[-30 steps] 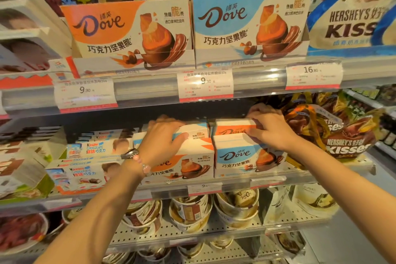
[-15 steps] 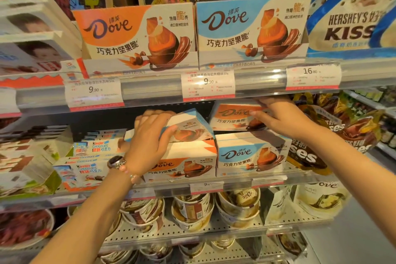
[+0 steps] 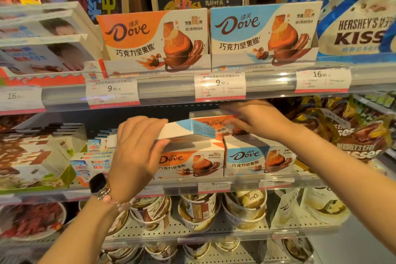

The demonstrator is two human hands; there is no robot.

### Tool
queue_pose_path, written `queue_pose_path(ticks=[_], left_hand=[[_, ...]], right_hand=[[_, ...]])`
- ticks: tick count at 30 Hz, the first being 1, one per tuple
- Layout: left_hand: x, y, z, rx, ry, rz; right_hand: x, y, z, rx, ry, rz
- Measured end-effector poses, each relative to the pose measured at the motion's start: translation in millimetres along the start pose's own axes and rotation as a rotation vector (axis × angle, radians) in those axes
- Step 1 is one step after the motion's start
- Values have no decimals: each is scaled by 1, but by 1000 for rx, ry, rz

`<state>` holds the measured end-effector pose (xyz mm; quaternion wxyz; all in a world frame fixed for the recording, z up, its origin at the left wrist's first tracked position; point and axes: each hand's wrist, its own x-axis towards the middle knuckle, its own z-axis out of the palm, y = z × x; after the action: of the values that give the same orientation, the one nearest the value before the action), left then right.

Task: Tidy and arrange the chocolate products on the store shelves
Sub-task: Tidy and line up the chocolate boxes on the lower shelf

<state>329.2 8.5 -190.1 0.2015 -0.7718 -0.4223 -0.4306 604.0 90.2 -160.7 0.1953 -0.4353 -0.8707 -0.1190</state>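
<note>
My left hand (image 3: 137, 152) grips a blue-and-white Dove box (image 3: 188, 129), lifted and tilted above the orange Dove display carton (image 3: 190, 163) on the middle shelf. To its right, my right hand (image 3: 257, 120) holds an orange Dove box (image 3: 212, 123) raised over the blue Dove display carton (image 3: 257, 158), just under the upper shelf's rail. The two lifted boxes nearly meet at their near corners. On the upper shelf stand a large orange Dove carton (image 3: 154, 38) and a blue Dove carton (image 3: 261, 34).
Kinder chocolate boxes (image 3: 94, 161) lie left of the Dove cartons. Hershey's Kisses bags (image 3: 360, 141) hang at the right, with a bigger bag (image 3: 360, 28) above. Dove tubs (image 3: 199, 210) fill the lower shelf. Price tags (image 3: 219, 85) line the upper shelf rail.
Both hands have lifted a Dove box off the middle-shelf cartons: the left one raised the blue box and tilted it, the right one raised the orange box toward the upper rail.
</note>
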Motion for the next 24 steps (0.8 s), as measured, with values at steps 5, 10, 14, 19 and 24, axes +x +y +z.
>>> queue_pose_path(ticks=[5,10,14,19,24], left_hand=[[-7,2,-21,55,-2,-5],[-14,0,-34,84,-98,-32],[-18,1,-40,84,-173,-29],[-23,-2,-47,88,-234,-20],[-25,-5,-46,65,-268,-36]], right_hand=[[17,-25,5,65,-17,-33],[36,-44,13,141,-35,-121],[51,-56,17,180,-79,-201],[64,-67,24,255,-192,-257],[64,-56,46,313,-238,-187]])
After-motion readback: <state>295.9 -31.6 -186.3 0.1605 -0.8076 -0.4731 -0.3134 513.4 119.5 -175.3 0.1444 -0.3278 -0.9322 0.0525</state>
